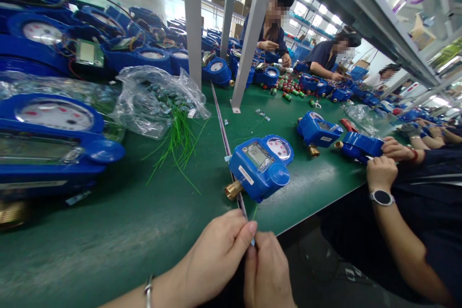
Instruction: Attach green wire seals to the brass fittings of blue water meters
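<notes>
My left hand and my right hand meet at the table's near edge, fingers pinched together. Between the fingertips shows a bit of a small light-blue wire seal, with a thin green strand just above; the rest is hidden. Just beyond my hands lies a blue water meter with a small display, a round dial and a brass fitting. Green wires spill from a clear plastic bag of small blue tags, left of that meter. A larger-looking blue meter stands close at the left.
Metal posts rise from the green table. More meters are piled behind them. Red and green small parts lie farther back. At right, a co-worker's hands hold another meter; a further meter lies nearby.
</notes>
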Available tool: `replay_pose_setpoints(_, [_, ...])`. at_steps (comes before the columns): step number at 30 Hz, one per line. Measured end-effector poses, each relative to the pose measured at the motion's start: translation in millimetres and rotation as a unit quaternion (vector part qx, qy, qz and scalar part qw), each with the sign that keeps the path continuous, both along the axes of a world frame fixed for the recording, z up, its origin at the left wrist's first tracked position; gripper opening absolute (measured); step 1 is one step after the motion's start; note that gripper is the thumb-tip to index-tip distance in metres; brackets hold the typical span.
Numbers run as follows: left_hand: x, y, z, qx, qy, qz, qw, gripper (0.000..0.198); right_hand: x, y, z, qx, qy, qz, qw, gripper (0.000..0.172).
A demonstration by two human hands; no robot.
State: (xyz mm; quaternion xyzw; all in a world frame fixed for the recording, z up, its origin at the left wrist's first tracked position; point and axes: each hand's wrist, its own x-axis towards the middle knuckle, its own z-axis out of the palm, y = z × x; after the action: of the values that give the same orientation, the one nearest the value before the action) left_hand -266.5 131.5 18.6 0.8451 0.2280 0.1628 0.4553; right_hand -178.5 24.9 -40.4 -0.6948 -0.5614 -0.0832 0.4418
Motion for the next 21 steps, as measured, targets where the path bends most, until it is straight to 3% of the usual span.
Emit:
replay_pose_setpoints(4, [1,0,0.3,0.005,-0.014,-0.006,1.000,0.038,5,2,4.1,0.010,-0.114,-0.003,0.993,0.015])
replay_pose_setpoints(9, [0,2,-2.3,-0.004,-0.007,0.008,1.000,0.039,9,5,14.2,0.031,-0.120,-0.002,0.992,0.018])
replay_pose_setpoints(13, [-2,0,-3.5,-0.015,-0.001,0.012,1.000,0.039,6,6,9.3,0.070,-0.096,-0.019,0.993,0.015])
replay_pose_setpoints(14, [-2,0,-3.7,-0.017,-0.003,0.013,1.000,0.038,5,7,7.1,0.063,-0.047,-0.013,0.997,0.017])
replay_pose_setpoints(16, [-2,0,-4.9,-0.022,-0.012,0.014,1.000,0.036,4,11,2.9,-0.010,0.152,0.026,0.988,0.031])
replay_pose_setpoints(17, [-2,1,-6.1,-0.026,-0.018,0.013,0.999,0.035,3,14,1.2,-0.071,0.281,0.055,0.955,0.039])
replay_pose_setpoints(19, [-2,5,-9.1,-0.033,-0.028,0.010,0.999,0.035,4,19,-0.6,-0.169,0.465,0.113,0.861,0.048])
replay_pose_setpoints(20, [-1,8,-10.4,-0.030,-0.034,0.006,0.999,0.035,5,22,-0.3,-0.182,0.495,0.122,0.841,0.049])
replay_pose_setpoints(21, [-1,11,-11.1,-0.021,-0.037,0.004,0.999,0.035,7,24,1.0,-0.168,0.485,0.113,0.850,0.048])
